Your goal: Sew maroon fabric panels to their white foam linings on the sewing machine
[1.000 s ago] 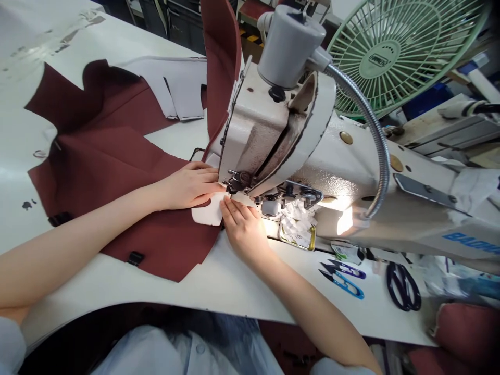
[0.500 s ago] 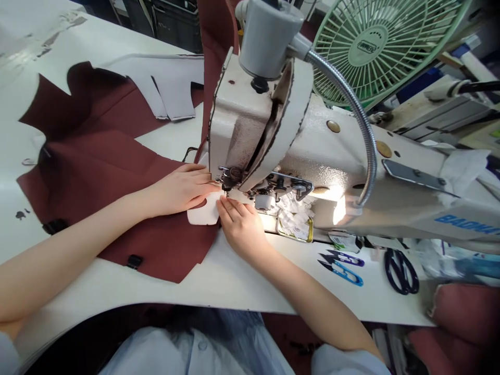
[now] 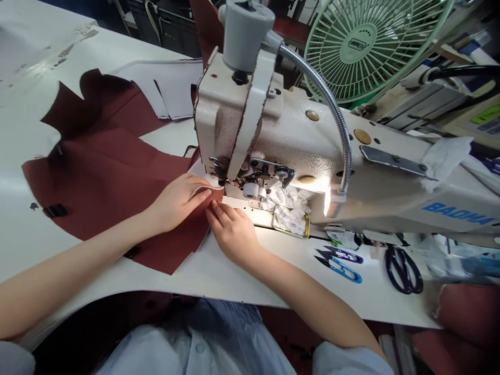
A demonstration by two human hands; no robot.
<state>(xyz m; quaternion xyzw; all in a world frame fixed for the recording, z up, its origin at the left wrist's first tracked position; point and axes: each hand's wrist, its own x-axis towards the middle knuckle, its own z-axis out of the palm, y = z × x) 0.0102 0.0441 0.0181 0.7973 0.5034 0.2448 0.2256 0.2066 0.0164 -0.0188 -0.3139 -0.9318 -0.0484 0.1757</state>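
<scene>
Since the earlier picture the white piece (image 3: pixel 203 183) is no longer lying open before the needle. Now only a narrow strip of it shows, at the foot of the sewing machine (image 3: pixel 250 130), and the dark red cloth (image 3: pixel 105 177) covers the rest. The left hand (image 3: pixel 177 202) lies on the cloth with fingers stretched flat, touching the white strip; its grip is closed on nothing. The right hand (image 3: pixel 233 235) is just beside it, fingertips pressing the cloth edge on the bench (image 3: pixel 211 284), its grip also flat and unclenched. Blue snips (image 3: pixel 340 260) and black scissors (image 3: pixel 404 268) lie well apart, to the right.
</scene>
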